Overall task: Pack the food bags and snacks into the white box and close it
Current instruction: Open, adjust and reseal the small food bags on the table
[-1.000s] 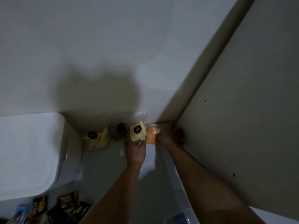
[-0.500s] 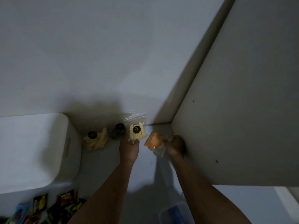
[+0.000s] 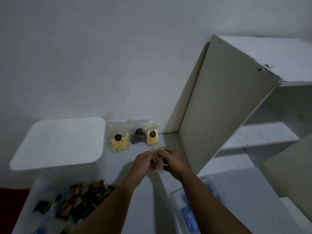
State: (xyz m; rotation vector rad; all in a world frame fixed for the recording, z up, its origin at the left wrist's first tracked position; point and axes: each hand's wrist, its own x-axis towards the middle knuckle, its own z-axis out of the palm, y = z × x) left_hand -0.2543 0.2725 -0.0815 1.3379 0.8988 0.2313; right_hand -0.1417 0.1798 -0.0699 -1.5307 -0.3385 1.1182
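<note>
My left hand [image 3: 143, 162] and my right hand [image 3: 173, 160] meet over the white surface, both pinched on a small clear food bag [image 3: 159, 163] that is blurred; its contents cannot be made out. Behind the hands three clear food bags lean on the wall: one with yellow sticks [image 3: 118, 142], one with dark pieces [image 3: 138, 138] and another with yellow sticks [image 3: 152, 138]. At the left lies a white box lid [image 3: 59, 142]. Below it is the white box [image 3: 27, 198], holding several dark snack packets [image 3: 79, 198].
A beige shelf unit [image 3: 224, 105] with white shelves stands close on the right, its side panel just beyond my right hand. A clear container with blue contents [image 3: 187, 211] sits at the lower right under my right forearm. The wall is directly behind the bags.
My left hand let go of the yellow-stick bag, which now leans on the wall. Both hands drew back toward me and closed together on one clear bag.
</note>
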